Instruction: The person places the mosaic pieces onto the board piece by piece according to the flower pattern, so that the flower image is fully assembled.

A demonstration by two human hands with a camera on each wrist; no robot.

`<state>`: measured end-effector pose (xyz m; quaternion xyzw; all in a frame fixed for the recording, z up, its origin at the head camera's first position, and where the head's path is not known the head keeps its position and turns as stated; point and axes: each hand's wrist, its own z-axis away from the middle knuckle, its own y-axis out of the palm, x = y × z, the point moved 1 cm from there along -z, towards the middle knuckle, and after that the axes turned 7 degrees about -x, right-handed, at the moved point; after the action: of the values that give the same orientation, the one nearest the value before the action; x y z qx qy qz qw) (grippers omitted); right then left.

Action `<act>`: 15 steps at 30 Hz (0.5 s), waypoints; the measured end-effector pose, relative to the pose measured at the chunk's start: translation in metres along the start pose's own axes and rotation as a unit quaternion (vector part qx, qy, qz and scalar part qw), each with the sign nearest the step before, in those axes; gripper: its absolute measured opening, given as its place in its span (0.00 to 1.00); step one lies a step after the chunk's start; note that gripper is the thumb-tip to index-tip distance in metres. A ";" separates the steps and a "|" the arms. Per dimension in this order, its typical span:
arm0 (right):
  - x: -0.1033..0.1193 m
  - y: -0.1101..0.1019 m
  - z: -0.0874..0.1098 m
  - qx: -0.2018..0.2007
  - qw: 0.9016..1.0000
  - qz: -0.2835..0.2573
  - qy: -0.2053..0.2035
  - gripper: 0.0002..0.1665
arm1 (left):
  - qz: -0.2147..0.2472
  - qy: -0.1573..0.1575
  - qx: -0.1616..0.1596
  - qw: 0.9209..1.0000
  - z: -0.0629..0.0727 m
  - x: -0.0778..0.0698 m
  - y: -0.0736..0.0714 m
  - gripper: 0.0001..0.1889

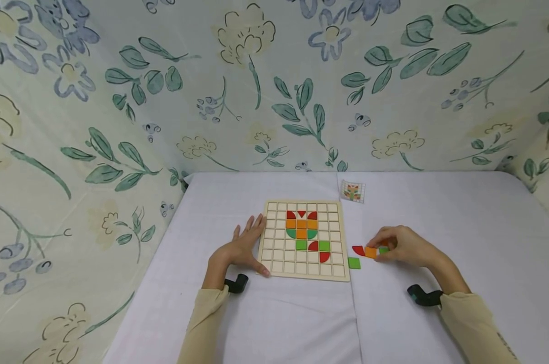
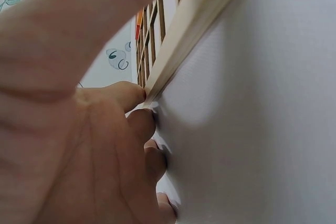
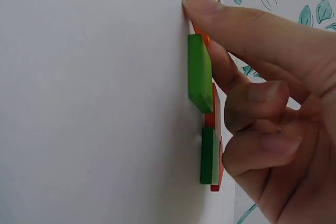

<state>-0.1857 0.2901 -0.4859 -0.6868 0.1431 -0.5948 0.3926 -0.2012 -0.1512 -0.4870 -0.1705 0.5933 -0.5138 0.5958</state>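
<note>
A wooden grid board (image 1: 345, 242) lies on the table, with red, orange and green pieces set in its squares. My left hand (image 1: 242, 250) rests against its left side, fingers spread along the edge and thumb at the near corner. To the right of the board, my right hand (image 1: 404, 246) pinches an orange square tile (image 1: 370, 252) between thumb and index finger, low at the tabletop. A red quarter-round piece (image 1: 358, 250) lies just left of that tile. Close by are a green square tile (image 1: 354, 263) and another green piece (image 1: 383, 249), partly covered by the hand.
Behind the board's far right corner lies a small pattern card (image 1: 353, 191) with a coloured grid picture. In the right wrist view, a dark green piece (image 3: 208, 156) and red pieces lie beyond the fingers. A floral cloth (image 1: 265, 91) hangs behind the white-covered table (image 1: 297, 323).
</note>
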 end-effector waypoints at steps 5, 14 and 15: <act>0.002 0.000 0.001 -0.001 1.000 -0.002 -0.004 0.17 | -0.005 0.004 -0.001 1.000 -0.001 0.000 0.000 0.79; 0.005 0.004 -0.002 -0.008 1.000 0.005 0.014 0.15 | -0.011 0.005 0.003 1.000 -0.001 0.001 0.000 0.79; 0.006 0.004 -0.003 -0.007 1.000 0.004 0.015 0.14 | -0.011 0.005 0.003 1.000 -0.001 0.000 0.000 0.79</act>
<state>-0.1856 0.2830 -0.4848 -0.6801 0.1559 -0.6021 0.3882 -0.2020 -0.1511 -0.4877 -0.1732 0.5928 -0.5228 0.5877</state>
